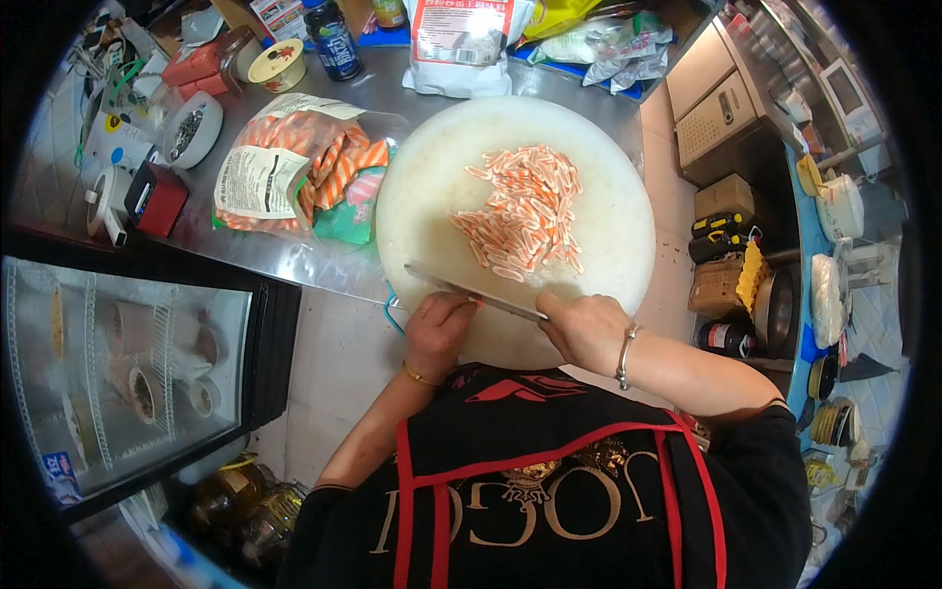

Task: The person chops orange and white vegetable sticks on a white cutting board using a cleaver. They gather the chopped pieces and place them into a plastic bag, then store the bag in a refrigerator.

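Observation:
My right hand (589,327) grips the handle of a kitchen knife (497,300), whose blade slants to the upper left across the near part of a round, pale cutting board (419,177). Close behind the blade, my left hand (441,327) has its fingers curled on the board. A small bit of orange food (477,300) shows at its fingertips, mostly hidden by the fingers. Beyond the knife lies a loose pile of thin, slanted orange-and-white slices (526,210), which look like crab stick. Left of the board is an opened clear plastic bag (261,180) of orange-and-white striped sticks (342,173).
The board stands by a steel counter (324,258). At its back are a white printed bag (464,48), a blue-labelled bottle (333,40) and a round tub (277,66). A glass-door fridge (132,368) is at lower left. Shelves with cartons (725,199) run along the right.

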Demonstrator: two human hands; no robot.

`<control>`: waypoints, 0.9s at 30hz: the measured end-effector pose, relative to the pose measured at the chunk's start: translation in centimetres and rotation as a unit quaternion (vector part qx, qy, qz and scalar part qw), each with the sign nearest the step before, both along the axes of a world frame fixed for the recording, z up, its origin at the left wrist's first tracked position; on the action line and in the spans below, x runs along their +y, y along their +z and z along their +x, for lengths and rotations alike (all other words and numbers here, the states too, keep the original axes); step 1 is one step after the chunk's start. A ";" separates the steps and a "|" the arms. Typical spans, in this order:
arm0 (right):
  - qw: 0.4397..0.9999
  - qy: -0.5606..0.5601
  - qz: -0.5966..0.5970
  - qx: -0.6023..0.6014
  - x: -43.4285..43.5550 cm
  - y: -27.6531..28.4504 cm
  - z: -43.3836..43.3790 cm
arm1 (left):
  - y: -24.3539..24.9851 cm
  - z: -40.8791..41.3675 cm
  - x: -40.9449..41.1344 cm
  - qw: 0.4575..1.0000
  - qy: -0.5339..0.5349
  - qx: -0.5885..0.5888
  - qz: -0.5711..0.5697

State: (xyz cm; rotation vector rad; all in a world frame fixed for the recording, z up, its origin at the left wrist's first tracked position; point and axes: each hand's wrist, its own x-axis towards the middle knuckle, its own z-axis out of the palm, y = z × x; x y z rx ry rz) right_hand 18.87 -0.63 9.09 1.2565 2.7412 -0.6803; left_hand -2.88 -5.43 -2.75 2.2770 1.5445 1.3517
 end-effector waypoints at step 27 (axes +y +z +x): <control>0.991 -0.074 -0.101 -0.052 -0.7 -0.9 -0.2 | 0.0 0.0 0.1 1.000 0.004 0.017 -0.003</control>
